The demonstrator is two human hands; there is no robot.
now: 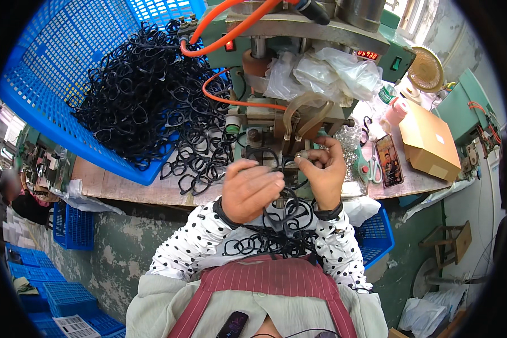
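A black eyeglass frame [263, 153] is at the work point of a green bench press [318, 39], below two clear tubes. My left hand [249, 190] is closed, fingers pressed together, around the near side of this frame; its fingertips are partly hidden. To its right, thumb and forefinger of my right hand [325, 172] pinch close beside the frame's right part. Whatever small piece they hold is too tiny to name. More black eyeglass frames [292, 217] lie below my hands, on my lap.
A blue basket [90, 149] at the left overflows with black frames [146, 90], some spread on the table [135, 191]. Toward the right are a plastic bag of small clear pieces [350, 149], scissors [376, 168], a phone [388, 160] and a cardboard box [428, 141]. Orange hoses [231, 25] loop above.
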